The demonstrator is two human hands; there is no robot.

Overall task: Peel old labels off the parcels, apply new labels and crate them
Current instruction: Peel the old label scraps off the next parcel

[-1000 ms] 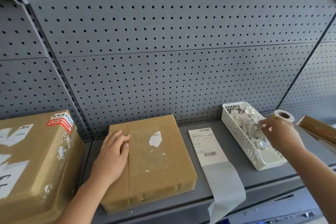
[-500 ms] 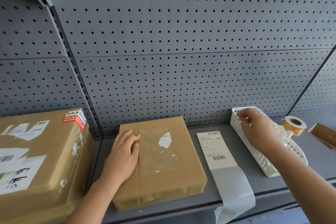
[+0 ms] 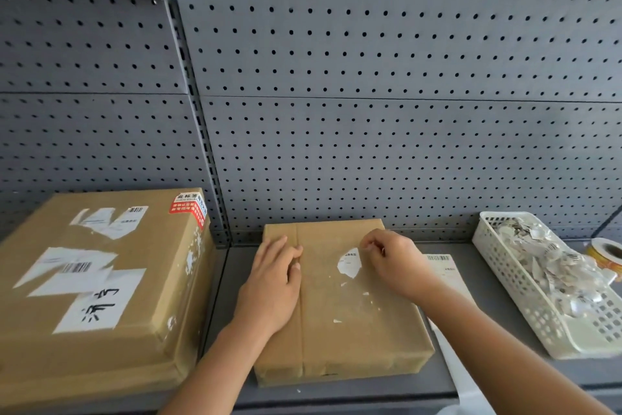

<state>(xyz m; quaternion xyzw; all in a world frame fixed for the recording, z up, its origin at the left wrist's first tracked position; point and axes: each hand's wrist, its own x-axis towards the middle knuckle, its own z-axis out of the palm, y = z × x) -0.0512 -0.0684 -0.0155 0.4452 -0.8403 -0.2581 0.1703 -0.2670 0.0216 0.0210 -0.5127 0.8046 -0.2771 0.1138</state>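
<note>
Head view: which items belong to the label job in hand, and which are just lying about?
In use: small parcel, left hand pressing it, old label scrap, right hand picking at it, new label, scrap basket.
Lying about: large box, tape roll.

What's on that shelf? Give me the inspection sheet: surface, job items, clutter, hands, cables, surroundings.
Surface: grey shelf, bearing everything.
Job's things: small parcel with label remnant; large parcel, old labels on; new label sheet right of the small parcel.
Clutter: white basket of peeled scraps; tape roll beside it.
Hands: left hand flat on small parcel; right hand pinching the remnant's edge.
Cables: nothing seen.
Surroundings: grey pegboard behind.
</note>
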